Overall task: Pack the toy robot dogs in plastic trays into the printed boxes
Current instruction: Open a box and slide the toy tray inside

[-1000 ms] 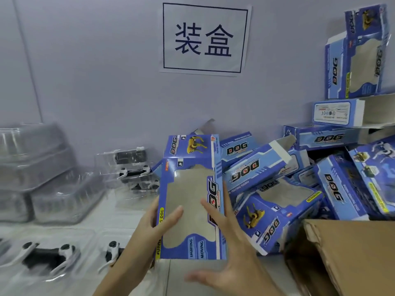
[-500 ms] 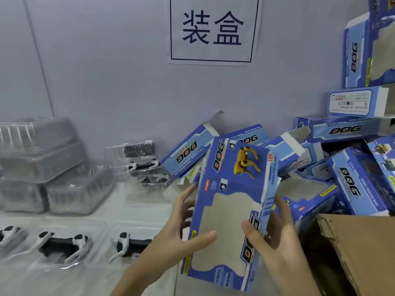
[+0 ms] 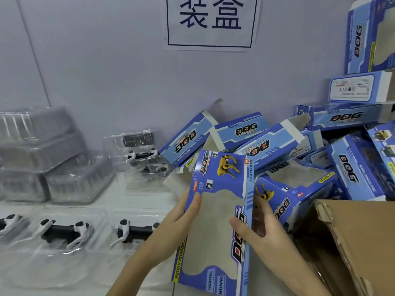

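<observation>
Box (image 3: pixel 215 227), flattened, blue, is marked "DOG", "TOP", "FUNNY MOVING DOG", "LIGHTING" and "MOVING", with a yellow dog printed above a grey window. It is held above the table (image 3: pixel 64 274) between both hands: the left hand (image 3: pixel 179 212) is curled round its left edge, the right hand (image 3: pixel 256 229) round its right edge, thumb laid on the front. Toy dogs (image 3: pixel 64 231) in clear trays lie left of it.
</observation>
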`<state>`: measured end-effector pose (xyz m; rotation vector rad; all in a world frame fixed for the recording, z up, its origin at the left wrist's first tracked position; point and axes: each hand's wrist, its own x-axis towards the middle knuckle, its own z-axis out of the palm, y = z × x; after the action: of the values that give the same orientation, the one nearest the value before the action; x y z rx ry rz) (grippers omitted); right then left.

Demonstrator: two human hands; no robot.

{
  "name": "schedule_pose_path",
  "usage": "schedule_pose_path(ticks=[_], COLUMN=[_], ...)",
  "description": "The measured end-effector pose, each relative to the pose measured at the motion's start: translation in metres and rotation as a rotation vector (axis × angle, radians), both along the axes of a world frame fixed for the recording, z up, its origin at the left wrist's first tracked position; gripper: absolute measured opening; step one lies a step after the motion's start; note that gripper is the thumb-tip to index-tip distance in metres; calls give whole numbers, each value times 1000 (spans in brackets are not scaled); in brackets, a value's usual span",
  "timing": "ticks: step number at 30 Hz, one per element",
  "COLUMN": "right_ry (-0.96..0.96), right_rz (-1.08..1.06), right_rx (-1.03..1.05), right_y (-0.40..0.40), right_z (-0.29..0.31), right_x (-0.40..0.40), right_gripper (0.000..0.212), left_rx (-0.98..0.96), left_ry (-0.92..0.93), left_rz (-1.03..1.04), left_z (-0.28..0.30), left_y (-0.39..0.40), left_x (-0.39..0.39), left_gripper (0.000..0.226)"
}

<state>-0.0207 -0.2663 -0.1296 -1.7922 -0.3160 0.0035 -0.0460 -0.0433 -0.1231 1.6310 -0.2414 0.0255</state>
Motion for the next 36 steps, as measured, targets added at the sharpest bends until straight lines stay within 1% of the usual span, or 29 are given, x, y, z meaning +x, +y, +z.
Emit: schedule_pose_path(ticks=[3, 5, 6, 7, 9, 10, 11, 12, 14, 16, 18, 19, 21, 23, 24, 27, 28, 30, 31, 32, 33, 34, 35, 36], right_ry=[-13, -27, -29, -29, -54, -76, -96, -108, -98, -34, 36, 50, 3, -59, -79, -109, -113, -133, -141, -147, -152, -153, -152, -152], right_rz=[85, 111, 108, 103, 60, 9, -40, -63, -29, 81, 132, 137, 138, 110, 103, 143, 137, 89, 66, 54, 57, 76, 99, 117], right_rx=[3, 31, 47, 66, 117, 132, 146, 162, 184, 176, 231, 247, 199, 167, 168, 132, 126, 114, 122, 137, 149, 149, 141, 137], right_y=[-7, -10, -9, -8, -4, -3, -3, -2, 0, 6, 10, 10, 9, 6, 4, 6, 9, 15, 18, 20, 21, 22, 23, 23], right_z=[3, 1, 0, -2, -7, -9, -10, -13, -17, -17, -12, -11, -7, -6, -7, -12, -15, -20, -22, -23, -24, -25, -25, -24], right_x=[1, 3, 4, 4, 7, 9, 11, 12, 10, 5, 0, -1, 0, 3, 4, 4, 4, 5, 6, 6, 6, 5, 4, 2], right_gripper=[83, 77, 76, 74, 61, 58, 59, 63, 81, 109, 124, 128, 127, 126, 128, 139, 138, 134, 132, 131, 131, 131, 133, 137], left_rx=[-6, 82, 147, 210, 304, 363, 455, 566, 724, 826, 869, 839, 739, 675, 642, 550, 549, 561, 584, 613, 688, 824, 997, 1145], left_ry=[-54, -149, -210, -275, -402, -457, -501, -537, -586, -653, -686, -672, -626, -615, -602, -530, -505, -393, -337, -302, -288, -282, -242, -152], left_rz=[11, 11, 12, 33, 131, 186, 250, 323, 442, 509, 495, 458, 386, 391, 382, 249, 203, 132, 121, 126, 165, 208, 231, 220], left_z=[3, 7, 9, 10, 7, 5, 3, 3, 2, 2, 3, 3, 6, 9, 10, 11, 12, 17, 20, 23, 25, 25, 25, 23], left_y=[9, 15, 15, 14, 10, 8, 5, 1, -8, -15, -14, -11, -3, 4, 7, 14, 17, 27, 33, 42, 55, 70, 85, 99], left_x=[0, -1, -1, -2, -3, -3, -3, -4, -6, -6, -7, -7, -10, -9, -7, -5, -6, -8, -9, -10, -10, -10, -11, -12], left_gripper=[81, 102, 106, 105, 99, 94, 90, 87, 86, 84, 81, 75, 57, 41, 36, 31, 32, 40, 43, 40, 31, 22, 33, 52])
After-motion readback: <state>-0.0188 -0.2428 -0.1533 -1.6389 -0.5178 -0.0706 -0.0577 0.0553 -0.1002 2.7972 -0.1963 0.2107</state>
